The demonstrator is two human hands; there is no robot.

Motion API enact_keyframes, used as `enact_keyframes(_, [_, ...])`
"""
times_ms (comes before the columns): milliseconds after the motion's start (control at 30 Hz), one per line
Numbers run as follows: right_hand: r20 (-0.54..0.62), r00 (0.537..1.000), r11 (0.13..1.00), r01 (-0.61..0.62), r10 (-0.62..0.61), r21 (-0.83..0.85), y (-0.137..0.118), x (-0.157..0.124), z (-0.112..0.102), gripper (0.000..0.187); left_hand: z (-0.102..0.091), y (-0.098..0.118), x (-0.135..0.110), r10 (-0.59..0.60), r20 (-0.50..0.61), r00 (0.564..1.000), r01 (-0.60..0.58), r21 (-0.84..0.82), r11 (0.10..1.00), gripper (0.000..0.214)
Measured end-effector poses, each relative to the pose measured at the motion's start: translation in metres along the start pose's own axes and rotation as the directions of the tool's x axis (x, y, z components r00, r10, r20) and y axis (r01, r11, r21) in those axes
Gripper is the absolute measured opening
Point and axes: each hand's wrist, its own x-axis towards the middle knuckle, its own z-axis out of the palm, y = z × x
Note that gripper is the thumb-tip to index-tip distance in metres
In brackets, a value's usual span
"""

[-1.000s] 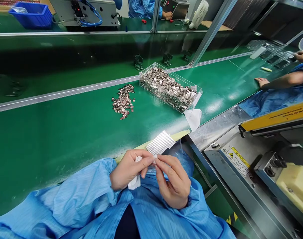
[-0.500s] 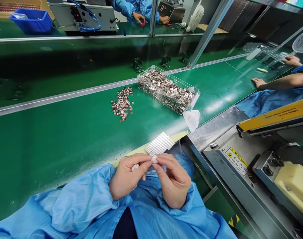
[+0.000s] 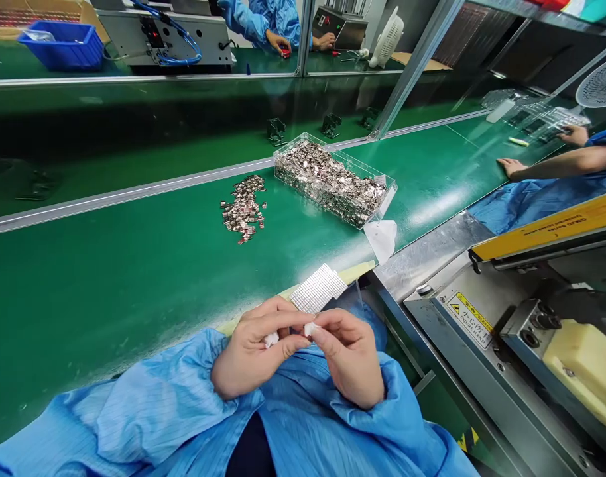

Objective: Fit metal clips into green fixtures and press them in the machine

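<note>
Close to my body, my left hand (image 3: 258, 348) and my right hand (image 3: 353, 358) meet fingertip to fingertip. A small crumpled white scrap (image 3: 310, 328) is pinched by my right thumb and fingers, against the left forefinger's tip. Tucked in the curled fingers of my left hand is a white crumpled wad (image 3: 271, 339), perhaps tissue. Just beyond the fingers, a sheet of small white squares (image 3: 319, 289) lies at the bench edge, over a pale yellow strip (image 3: 359, 271).
A loose pile of small metal pieces (image 3: 244, 209) lies on the green bench (image 3: 134, 278). Right of it stands a clear box (image 3: 390, 197) full of similar pieces, with white paper (image 3: 381, 240) beside it. A machine (image 3: 472, 324) is at right; co-workers' hands appear farther off.
My left thumb has drawn slightly away from the white scrap, and the left forefinger now reaches out straighter to it. My right fingers still pinch the scrap, now slightly lower.
</note>
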Motion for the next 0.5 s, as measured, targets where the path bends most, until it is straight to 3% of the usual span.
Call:
enact_keyframes(133, [0.071, 0.979, 0.956, -0.2, 0.188, 0.213, -0.0025, 0.004, 0.0003, 0.021, -0.0022, 0.0009, 0.0032, 0.012, 0.06, 0.998, -0.009, -0.044, 0.999, 0.023])
enact_keyframes(267, [0.12, 0.966, 0.928, -0.255, 0.23, 0.273, -0.0012, 0.0033, 0.0008, 0.019, -0.0027, 0.0008, 0.0023, 0.038, 0.077, 0.996, -0.04, 0.028, 0.999, 0.027])
enact_keyframes(400, [0.025, 0.994, 0.989, -0.107, 0.105, 0.104, 0.0013, -0.0023, 0.0022, 0.012, -0.002, 0.0019, -0.0007, 0.027, 0.033, 0.999, -0.03, 0.093, 0.995, 0.024])
enact_keyframes(500, [-0.003, 0.991, 0.978, 0.134, -0.137, -0.161, 0.0014, -0.0035, 0.0044, 0.006, -0.0002, 0.0022, -0.0013, 0.002, -0.052, 0.999, 0.002, 0.08, 0.997, 0.016])
